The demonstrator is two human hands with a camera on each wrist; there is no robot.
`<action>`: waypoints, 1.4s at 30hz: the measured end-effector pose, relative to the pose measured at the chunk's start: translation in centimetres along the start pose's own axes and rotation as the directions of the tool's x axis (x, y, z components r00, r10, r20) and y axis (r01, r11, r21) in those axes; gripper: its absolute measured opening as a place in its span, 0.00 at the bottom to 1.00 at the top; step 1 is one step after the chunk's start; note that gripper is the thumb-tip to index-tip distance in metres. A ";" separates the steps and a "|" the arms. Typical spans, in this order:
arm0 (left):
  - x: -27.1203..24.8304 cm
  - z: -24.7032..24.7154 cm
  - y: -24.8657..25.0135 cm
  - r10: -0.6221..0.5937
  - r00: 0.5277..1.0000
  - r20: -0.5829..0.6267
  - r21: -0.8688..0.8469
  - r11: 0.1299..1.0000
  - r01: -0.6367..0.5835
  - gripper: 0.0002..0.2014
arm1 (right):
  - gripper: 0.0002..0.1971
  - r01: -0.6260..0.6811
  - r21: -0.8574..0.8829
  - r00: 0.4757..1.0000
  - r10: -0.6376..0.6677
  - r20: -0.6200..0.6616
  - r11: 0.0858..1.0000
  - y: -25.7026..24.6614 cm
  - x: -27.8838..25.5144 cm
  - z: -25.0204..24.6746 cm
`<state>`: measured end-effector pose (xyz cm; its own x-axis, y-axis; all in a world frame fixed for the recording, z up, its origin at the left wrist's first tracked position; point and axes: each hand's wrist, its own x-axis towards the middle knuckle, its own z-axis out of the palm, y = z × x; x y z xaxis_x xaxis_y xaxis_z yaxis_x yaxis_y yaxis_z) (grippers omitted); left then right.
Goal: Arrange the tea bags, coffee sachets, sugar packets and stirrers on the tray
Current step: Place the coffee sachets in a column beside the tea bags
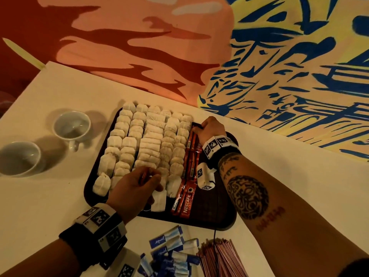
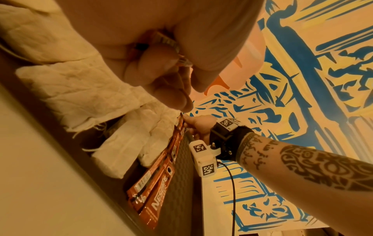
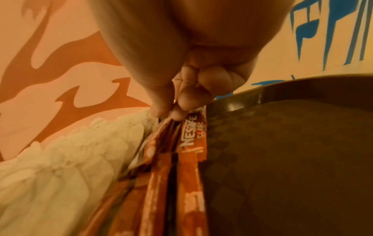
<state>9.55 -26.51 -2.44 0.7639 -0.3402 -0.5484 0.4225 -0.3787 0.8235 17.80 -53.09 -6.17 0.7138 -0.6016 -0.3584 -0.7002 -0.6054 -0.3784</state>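
Observation:
A dark tray (image 1: 219,218) holds several columns of white tea bags (image 1: 147,142), with a line of red coffee sachets (image 1: 192,154) along their right side. My right hand (image 1: 209,128) reaches to the far end of that line and pinches the top of a coffee sachet (image 3: 190,127) between thumb and fingertips. My left hand (image 1: 137,186) hovers over the near tea bags, fingers curled round red coffee sachets (image 2: 167,43). Blue sugar packets (image 1: 169,254) and a bundle of brown stirrers (image 1: 221,258) lie on the table in front of the tray.
Two white cups (image 1: 71,126) (image 1: 20,157) stand on the white table (image 1: 50,196) left of the tray. A painted wall (image 1: 279,56) rises right behind the table. The tray's right part (image 3: 282,151) shows bare chequered floor.

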 end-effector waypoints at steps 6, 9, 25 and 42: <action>0.2 0.9 0.2 -0.007 1.000 0.018 -0.044 0.999 0.008 0.11 | 0.13 0.083 0.167 0.995 -0.072 -0.072 0.982 -0.5 -5.2 -2.1; 0.4 1.6 0.5 -0.024 0.998 0.055 -0.125 0.992 0.031 0.21 | 0.11 0.167 0.354 0.976 -0.206 0.073 0.920 0.5 -10.8 -1.9; -1.5 4.1 -0.1 0.120 0.984 0.132 0.071 0.989 -0.130 0.07 | 0.04 0.119 0.646 0.954 -0.268 0.137 0.754 4.4 -19.2 0.5; -1.8 1.5 -2.3 0.006 0.994 0.113 0.013 1.000 -0.008 0.09 | 0.11 -0.072 0.286 0.993 0.041 0.115 0.955 4.3 -8.1 3.1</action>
<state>6.48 -26.37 -3.60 0.7067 -0.4375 -0.5560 0.4099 -0.3874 0.8258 9.04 -49.21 -7.52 0.6813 -0.5619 -0.4692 -0.7176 -0.3858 -0.5798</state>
